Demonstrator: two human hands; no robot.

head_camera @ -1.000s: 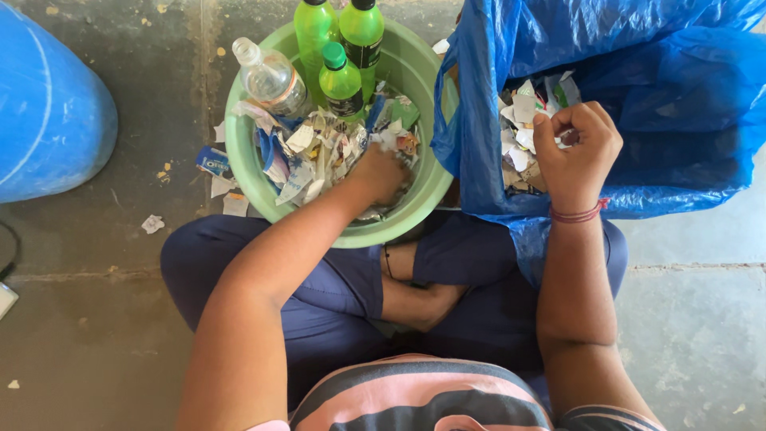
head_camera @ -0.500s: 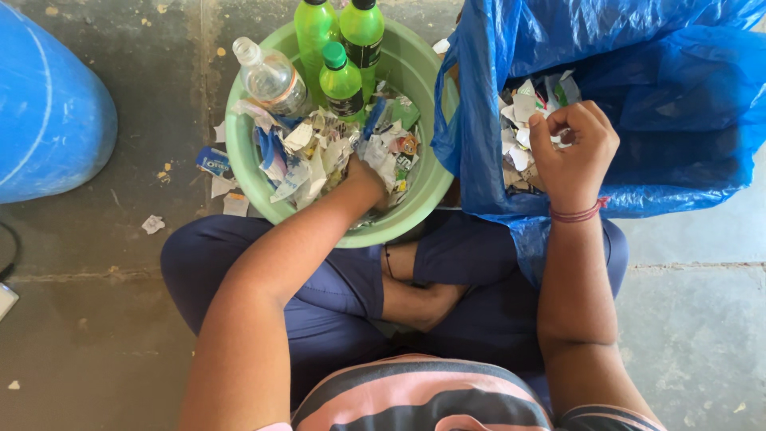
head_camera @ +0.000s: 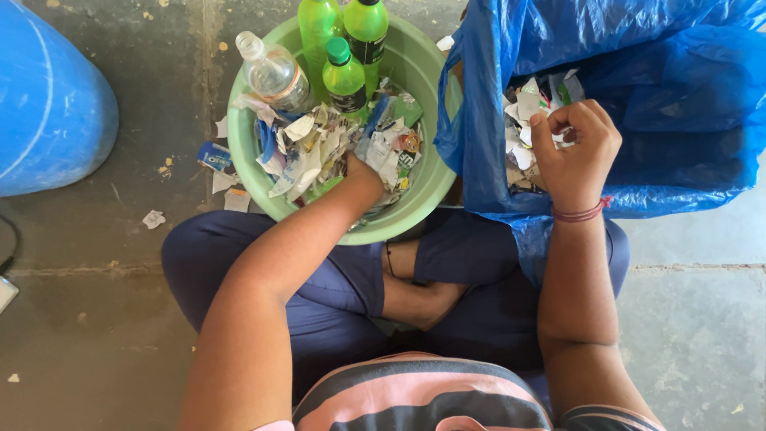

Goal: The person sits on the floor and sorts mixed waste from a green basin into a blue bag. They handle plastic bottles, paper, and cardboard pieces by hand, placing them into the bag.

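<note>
A green plastic basin [head_camera: 435, 183] sits in front of my crossed legs, holding torn paper scraps [head_camera: 307, 156], three green bottles [head_camera: 345, 76] and a clear bottle [head_camera: 273, 73]. My left hand [head_camera: 361, 172] is dug into the scraps in the basin, its fingers buried and hidden. To the right lies an open blue plastic bag [head_camera: 678, 96] with more paper scraps [head_camera: 523, 132] inside. My right hand [head_camera: 576, 152] hovers over the bag's mouth, fingers curled in a loose fist, pinching a few white scraps.
A large blue barrel [head_camera: 48, 104] stands at the left. A few scraps [head_camera: 152, 218] and a small blue wrapper [head_camera: 214, 158] lie on the grey concrete floor beside the basin. A dark cable runs at the far left edge.
My left hand has pushed deeper under the scraps in the basin, moving slightly left, and scraps now cover its fingers. My right hand has stayed over the bag.
</note>
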